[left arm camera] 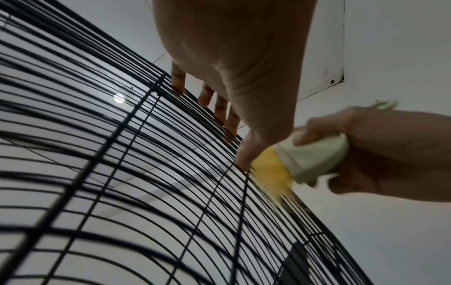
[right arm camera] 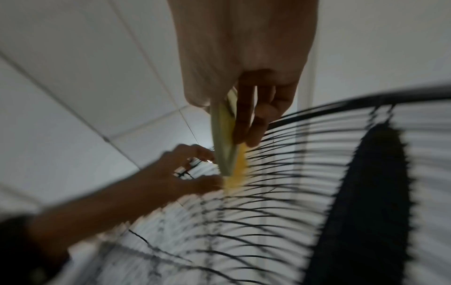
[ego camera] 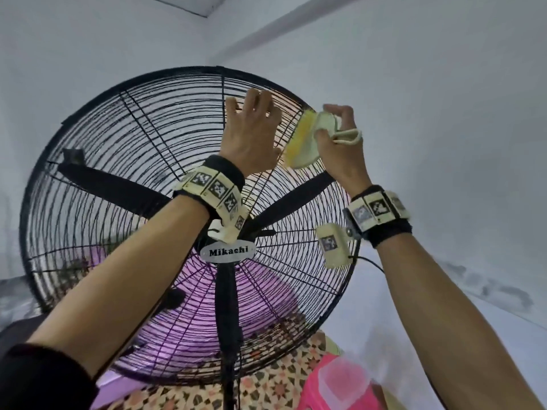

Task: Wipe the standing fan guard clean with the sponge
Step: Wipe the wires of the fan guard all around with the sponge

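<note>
Head view: the fan guard (ego camera: 118, 179), a black wire cage on a stand, fills the frame, tilted toward the camera. The left hand (ego camera: 251, 134) lies on the upper right part of the guard, fingers spread and hooked over the wires, steadying it. The right hand (ego camera: 340, 137) grips the sponge (ego camera: 302, 140), a pale green tool with a yellow working face, fingers curled round its back; the yellow face meets the wires at the upper right rim, just beside the left thumb. A badge reading "Mikachi" (ego camera: 227, 251) marks the hub. A pink container (ego camera: 340, 383) and a patterned cloth (ego camera: 266, 392) sit below.

Left wrist view: fingertips (left arm camera: 177, 84) pass between the concentric wires; the thumb presses the cage next to the sponge (left arm camera: 314, 160). The yellow part is smeared along the wires, so a stroke appears to be under way.

Right wrist view: heavily blurred. The right hand (right arm camera: 244, 81) pinches the sponge (right arm camera: 225, 138) edge-on against the wires, with the left hand (right arm camera: 171, 173) beside it. A fan blade (right arm camera: 366, 192) shows dark behind the guard.

Judgement: the wiping step is in hand, working the upper right sector. How much of the guard is already clean cannot be told. Next move likely calls for following the wire curvature with steady pressure, and shifting the bracing hand clear of the sponge's path.
</note>
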